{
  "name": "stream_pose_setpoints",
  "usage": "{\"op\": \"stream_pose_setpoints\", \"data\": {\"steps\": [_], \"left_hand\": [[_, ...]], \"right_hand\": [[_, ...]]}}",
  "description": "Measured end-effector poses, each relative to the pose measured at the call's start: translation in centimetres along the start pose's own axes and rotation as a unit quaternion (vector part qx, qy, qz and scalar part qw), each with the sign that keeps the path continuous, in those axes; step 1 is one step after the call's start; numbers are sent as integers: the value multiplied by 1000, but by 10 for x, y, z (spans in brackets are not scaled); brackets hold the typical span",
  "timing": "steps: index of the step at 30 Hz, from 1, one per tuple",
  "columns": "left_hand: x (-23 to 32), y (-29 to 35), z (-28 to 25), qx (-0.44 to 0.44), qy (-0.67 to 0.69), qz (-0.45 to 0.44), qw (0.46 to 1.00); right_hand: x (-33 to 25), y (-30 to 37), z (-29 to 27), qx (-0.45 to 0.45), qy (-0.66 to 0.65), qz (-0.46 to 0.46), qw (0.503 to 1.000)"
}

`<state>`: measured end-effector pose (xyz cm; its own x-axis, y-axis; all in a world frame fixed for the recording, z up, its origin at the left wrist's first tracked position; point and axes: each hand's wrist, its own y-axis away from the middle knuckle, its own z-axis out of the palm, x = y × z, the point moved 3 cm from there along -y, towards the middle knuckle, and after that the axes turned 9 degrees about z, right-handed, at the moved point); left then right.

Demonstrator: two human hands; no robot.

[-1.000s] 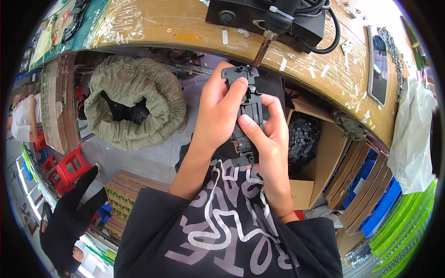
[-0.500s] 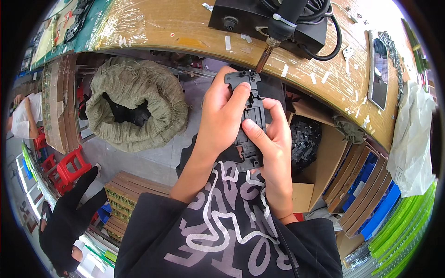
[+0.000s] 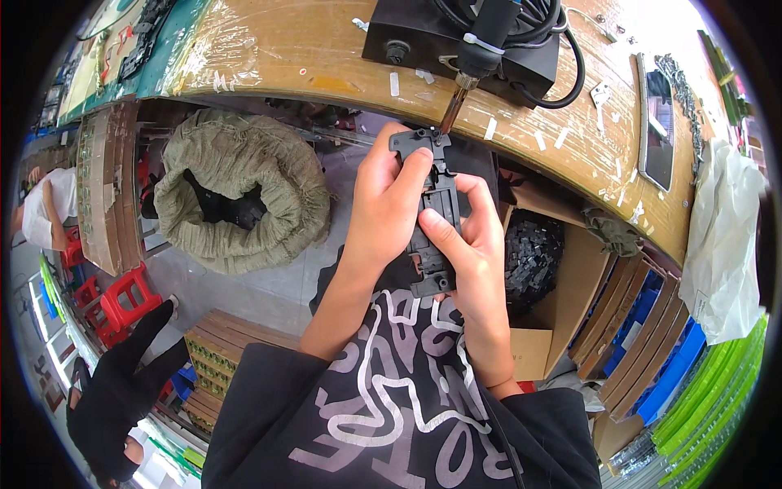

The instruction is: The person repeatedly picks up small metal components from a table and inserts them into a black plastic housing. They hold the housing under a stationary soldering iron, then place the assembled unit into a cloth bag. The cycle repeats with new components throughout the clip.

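Note:
A long black plastic housing (image 3: 442, 204) with recesses and small posts is held between my two hands, tilted away from my body. My left hand (image 3: 384, 200) grips its far part, thumb pressed on top. Around the right side and lower half, my right hand (image 3: 479, 244) is closed, its thumb lying on the housing. At the far end, the metal tip of a black-handled tool (image 3: 458, 99), resembling a soldering iron, meets or nearly meets a post; contact is too small to tell. The fingers under the housing are hidden.
On the wooden bench (image 3: 326, 81) stand a black control box (image 3: 407, 53) with coiled cable and a phone (image 3: 656, 130). Below are a woven sack (image 3: 244, 179) of black parts and a cardboard box (image 3: 574, 285) holding small black pieces. Another person (image 3: 114, 399) is at lower left.
The view has shifted slightly, so bench items and tool appear a little further left. Both hands keep the same grip on the housing under the tool's tip.

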<state>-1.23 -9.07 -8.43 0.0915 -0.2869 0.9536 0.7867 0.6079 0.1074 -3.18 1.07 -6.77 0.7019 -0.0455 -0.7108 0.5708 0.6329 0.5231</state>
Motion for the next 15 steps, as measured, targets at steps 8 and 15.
{"op": "stream_pose_setpoints", "data": {"steps": [8, 15], "left_hand": [[-1, 7, -2, -23, -17, 13, 999], [2, 11, 0, -18, -13, 6, 1000]], "right_hand": [[9, 1, -7, 12, 39, -2, 999], [10, 7, -9, 15, 46, 1, 999]]}}
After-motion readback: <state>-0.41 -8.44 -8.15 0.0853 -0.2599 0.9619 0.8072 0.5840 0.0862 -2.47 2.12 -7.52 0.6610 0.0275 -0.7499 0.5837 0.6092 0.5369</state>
